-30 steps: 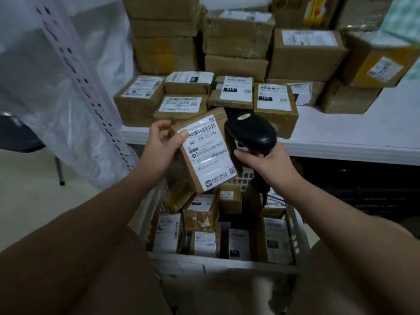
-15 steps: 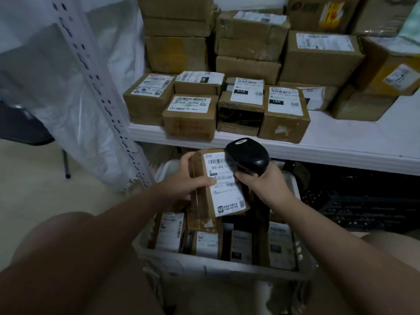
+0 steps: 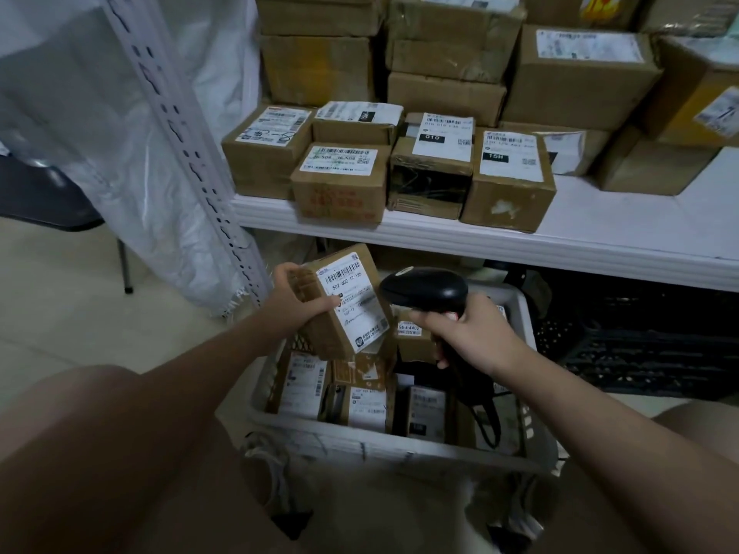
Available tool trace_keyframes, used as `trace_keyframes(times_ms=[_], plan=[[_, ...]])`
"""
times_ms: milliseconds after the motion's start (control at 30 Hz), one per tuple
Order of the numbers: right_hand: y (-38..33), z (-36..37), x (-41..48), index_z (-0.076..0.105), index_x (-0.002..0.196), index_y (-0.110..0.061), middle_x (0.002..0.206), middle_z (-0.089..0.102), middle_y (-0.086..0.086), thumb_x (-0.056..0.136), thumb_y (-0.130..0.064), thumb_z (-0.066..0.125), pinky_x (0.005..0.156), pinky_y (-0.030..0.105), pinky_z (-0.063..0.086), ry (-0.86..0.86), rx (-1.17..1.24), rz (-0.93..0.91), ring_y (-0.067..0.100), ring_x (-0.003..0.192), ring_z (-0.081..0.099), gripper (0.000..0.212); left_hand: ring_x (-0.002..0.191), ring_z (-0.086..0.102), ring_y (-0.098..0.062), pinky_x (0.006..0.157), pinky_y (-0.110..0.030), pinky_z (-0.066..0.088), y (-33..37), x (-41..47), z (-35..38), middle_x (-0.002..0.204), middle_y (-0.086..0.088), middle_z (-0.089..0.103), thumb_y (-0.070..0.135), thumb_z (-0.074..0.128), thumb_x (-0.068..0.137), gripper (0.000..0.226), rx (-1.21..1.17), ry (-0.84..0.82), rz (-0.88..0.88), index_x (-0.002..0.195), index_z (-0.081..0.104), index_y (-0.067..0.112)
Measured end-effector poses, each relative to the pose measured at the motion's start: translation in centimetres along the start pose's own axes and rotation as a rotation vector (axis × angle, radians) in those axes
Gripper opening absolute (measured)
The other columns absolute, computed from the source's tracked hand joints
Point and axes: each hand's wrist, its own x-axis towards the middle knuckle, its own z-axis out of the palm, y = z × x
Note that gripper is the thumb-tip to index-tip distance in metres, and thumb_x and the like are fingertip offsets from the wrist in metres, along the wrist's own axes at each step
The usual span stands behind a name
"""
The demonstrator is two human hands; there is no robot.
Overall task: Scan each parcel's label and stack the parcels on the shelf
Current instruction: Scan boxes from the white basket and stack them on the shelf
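Lower centre: a pale plastic basket holds several small labelled boxes, standing packed together.

Above the basket, centre left: the left hand grasps a small brown parcel. The thumb lies across the front edge and the fingers wrap round the far side. The parcel is tilted, and its white label faces up and toward the camera.

Centre right: the right hand is clenched round the handle of a black scanner. The scanner's head sits just beside the parcel's right edge, level with the label. Its dark cable hangs down into the basket.

Right of the basket: a black crate on the floor, under the shelf.

Middle of frame: a white shelf carries a front row of small labelled parcels, touching one another.

Upper frame: larger brown cartons are stacked behind that row.

Upper left: a perforated metal post and a white woven sack.
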Motion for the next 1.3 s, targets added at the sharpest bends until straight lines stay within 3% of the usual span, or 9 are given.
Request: trace_keyframes(times_ms=[167,333,600,767,933,1033,1167,1300], plan=[[-0.4,-0.2,-0.4,0.064,0.097,-0.018,0.058,0.060,0.011,0.088,-0.021,0.069,0.055,0.037,0.053,-0.001,0.070,-0.062,0.029,0.052,0.060,0.010,0.091,0.067,-0.027,0.063,-0.029,0.058,-0.4,0.1,0.0,0.119,-0.014,0.056,0.016,0.077,0.076,0.070,-0.008,-0.019,0.005,0.123,0.026,0.023],[-0.4,-0.1,-0.3,0.065,0.101,-0.017,0.058,0.061,0.011,0.088,-0.022,0.069,0.054,0.036,0.056,-0.019,0.020,-0.074,0.028,0.053,0.063,0.014,0.090,0.066,-0.025,0.060,-0.025,0.057,-0.6,0.2,-0.1,0.119,-0.013,0.054,0.018,0.077,0.078,0.069,-0.016,-0.014,0.019,0.124,0.025,0.024],[-0.2,0.0,-0.1,0.063,0.098,-0.024,0.055,0.061,0.004,0.089,-0.020,0.069,0.052,0.033,0.055,-0.031,0.069,-0.087,0.022,0.050,0.062,0.012,0.091,0.067,-0.028,0.068,-0.034,0.060,-0.9,0.6,-0.2,0.117,-0.014,0.055,0.020,0.079,0.076,0.074,-0.008,-0.006,0.011,0.127,0.025,0.023],[-0.3,0.0,0.0,0.063,0.110,-0.016,0.068,0.061,0.013,0.088,-0.021,0.069,0.055,0.032,0.055,-0.088,0.114,-0.048,0.023,0.054,0.062,0.024,0.088,0.069,-0.027,0.068,-0.033,0.059,-0.7,0.4,0.1,0.116,-0.015,0.057,0.024,0.077,0.078,0.074,0.017,-0.041,0.000,0.131,0.024,0.024],[-0.5,-0.2,0.1,0.068,0.101,-0.018,0.076,0.069,0.000,0.084,-0.016,0.074,0.067,0.036,0.054,-0.070,0.195,-0.078,0.021,0.070,0.064,0.018,0.082,0.069,-0.019,0.062,-0.025,0.056,1.1,-1.2,0.9,0.112,-0.013,0.063,0.018,0.062,0.090,0.070,-0.080,-0.077,0.039,0.143,0.017,0.026],[-1.2,-0.6,0.0,0.069,0.104,-0.022,0.097,0.075,-0.005,0.081,-0.011,0.075,0.084,0.028,0.053,0.051,0.243,-0.190,0.011,0.095,0.069,0.027,0.095,0.067,-0.024,0.085,-0.042,0.055,2.6,-2.3,1.3,0.114,-0.008,0.063,0.016,0.056,0.093,0.066,-0.204,-0.031,0.112,0.146,0.018,0.025],[-2.4,-1.0,-0.5,0.062,0.106,-0.023,0.095,0.074,-0.019,0.080,0.005,0.071,0.079,0.013,0.051,0.150,0.418,-0.320,-0.001,0.096,0.067,0.040,0.100,0.065,-0.018,0.085,-0.039,0.052,5.9,-3.5,2.3,0.113,0.000,0.061,0.026,0.060,0.076,0.065,-0.464,0.062,0.231,0.133,0.030,0.026],[-3.2,-2.8,-0.4,0.062,0.117,-0.018,0.113,0.072,0.002,0.076,-0.012,0.070,0.090,0.033,0.055,0.189,0.580,-0.341,0.020,0.108,0.067,0.043,0.099,0.069,-0.020,0.089,-0.047,0.052,9.7,-3.2,4.0,0.105,0.002,0.071,0.042,0.060,0.083,0.062,-0.548,0.036,0.270,0.137,0.032,0.029]])
